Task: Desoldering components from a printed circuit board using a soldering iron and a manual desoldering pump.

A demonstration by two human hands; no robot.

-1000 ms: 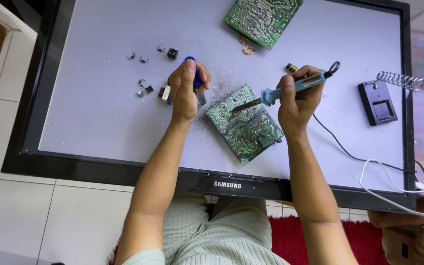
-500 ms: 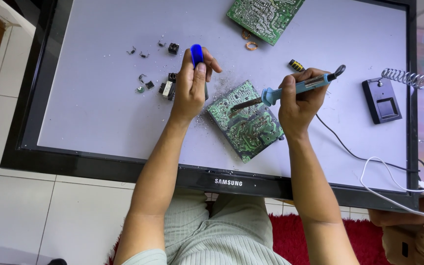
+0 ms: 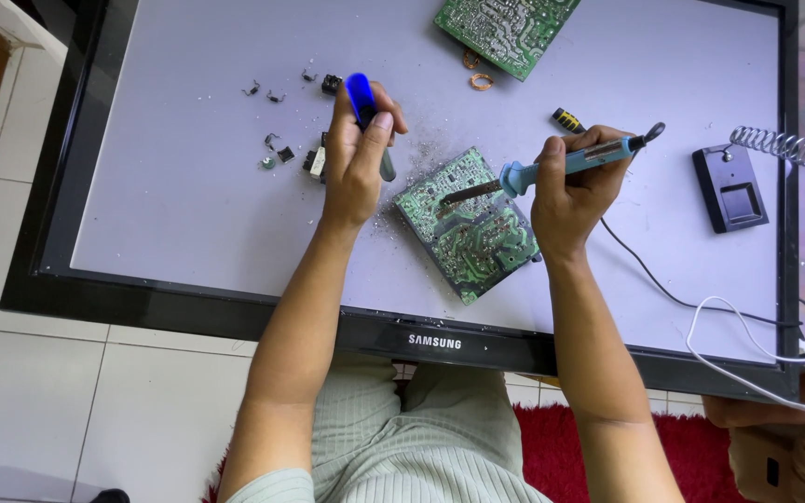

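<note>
Head view, right hand (image 3: 575, 191) gripping soldering iron (image 3: 561, 166), tip on circuit board (image 3: 468, 224)

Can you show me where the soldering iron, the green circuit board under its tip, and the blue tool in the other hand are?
soldering iron (image 3: 566, 163): head view, on its blue handle.
green circuit board (image 3: 472, 233): head view, on its middle.
blue tool (image 3: 360, 91): head view, on its blue top end.

Items lying on the flat screen (image 3: 170, 214)
Second green circuit board (image 3: 505, 28) top centre; loose small components (image 3: 281, 149) upper left; black stand with coil (image 3: 743, 186) right.
</note>
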